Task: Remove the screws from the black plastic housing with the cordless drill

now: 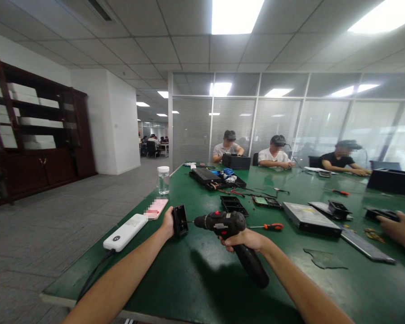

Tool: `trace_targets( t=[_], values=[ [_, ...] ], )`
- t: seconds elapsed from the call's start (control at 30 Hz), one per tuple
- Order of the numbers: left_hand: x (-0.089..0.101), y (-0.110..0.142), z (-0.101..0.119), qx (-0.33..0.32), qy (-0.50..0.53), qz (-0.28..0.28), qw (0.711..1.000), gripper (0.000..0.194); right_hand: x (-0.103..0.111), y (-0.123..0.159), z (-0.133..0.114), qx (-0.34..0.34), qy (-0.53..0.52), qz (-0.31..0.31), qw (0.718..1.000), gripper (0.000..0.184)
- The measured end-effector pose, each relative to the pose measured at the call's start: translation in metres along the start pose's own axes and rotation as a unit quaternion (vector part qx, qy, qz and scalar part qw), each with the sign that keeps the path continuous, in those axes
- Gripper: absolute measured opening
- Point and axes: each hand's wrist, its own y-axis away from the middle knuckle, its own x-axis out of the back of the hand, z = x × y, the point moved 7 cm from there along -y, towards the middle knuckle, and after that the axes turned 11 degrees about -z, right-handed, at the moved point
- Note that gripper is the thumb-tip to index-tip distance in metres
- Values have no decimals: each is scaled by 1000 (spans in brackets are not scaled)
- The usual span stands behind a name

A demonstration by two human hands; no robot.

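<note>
My left hand (pixel 168 222) grips a small black boxy part (pixel 180 220) and holds it upright on the green table (pixel 189 288). My right hand (pixel 245 238) is wrapped round the grip of a black electric screwdriver (pixel 229 234) with a red switch. Its thin bit points left and meets the side of the black part. Both forearms reach in from the bottom of the view.
A white power bank (pixel 125 231) with a cable and a pink phone (pixel 155 208) lie to the left. A water bottle (pixel 163 180), an orange-handled screwdriver (pixel 268 227), an optical drive (pixel 310 219), black trays and dismantled parts lie beyond. A co-worker's hand (pixel 398 229) rests at right. Three people sit at the far end.
</note>
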Motion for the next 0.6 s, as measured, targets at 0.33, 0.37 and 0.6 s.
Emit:
trace_targets(
  t=[0.33,0.37,0.6],
  values=[
    [4,-4,-1,-9,-3,-7,1000,34,-1,0,0,3,-2,-7,1000,30],
    [4,-4,-1,-8,-4,-7,1000,34,0,0,0,4,-3,-5,1000,30],
    [4,-3,-1,0,2,3,1000,34,0,0,-1,1,0,-5,1000,32]
  ],
)
